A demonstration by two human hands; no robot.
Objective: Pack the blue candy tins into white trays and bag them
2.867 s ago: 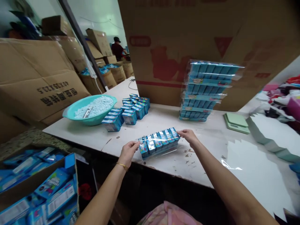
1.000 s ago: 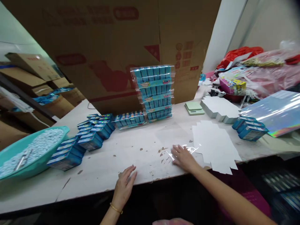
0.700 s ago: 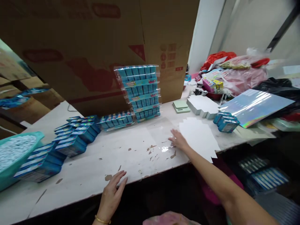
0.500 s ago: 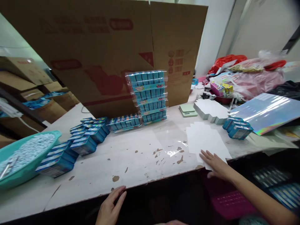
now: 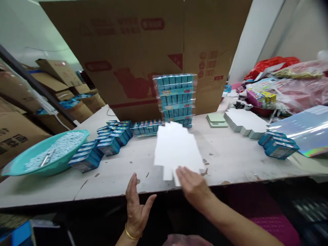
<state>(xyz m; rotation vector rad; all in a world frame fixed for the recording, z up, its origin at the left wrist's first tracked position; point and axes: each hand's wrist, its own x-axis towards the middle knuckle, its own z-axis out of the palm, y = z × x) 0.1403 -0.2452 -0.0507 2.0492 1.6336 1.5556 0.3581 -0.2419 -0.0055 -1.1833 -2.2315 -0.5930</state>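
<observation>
My right hand (image 5: 191,184) grips the near edge of a white die-cut card blank (image 5: 178,147), with the fingers on top and the thumb hidden. The blank has stepped, notched edges and is in front of the blue packs; whether it is one sheet or several I cannot tell. My left hand (image 5: 138,205), with a gold bangle at the wrist, is raised at the table's front edge. Its fingers point up, the thumb stands apart, and nothing is in it. It is to the left of the blank, not touching it.
A thick stack of white blanks (image 5: 247,122) lies beside a pale green scale (image 5: 217,120). Blue boxes (image 5: 280,147) stand at right, more blue boxes (image 5: 109,145) at left. A teal basin (image 5: 57,167) holds pale blue pieces. Clear-wrapped blue packs (image 5: 176,99) lean against a cardboard sheet (image 5: 143,61).
My right hand has carried the white blank leftward from the right of the table to the middle. My left hand has risen and spread its thumb. The view has turned left.
</observation>
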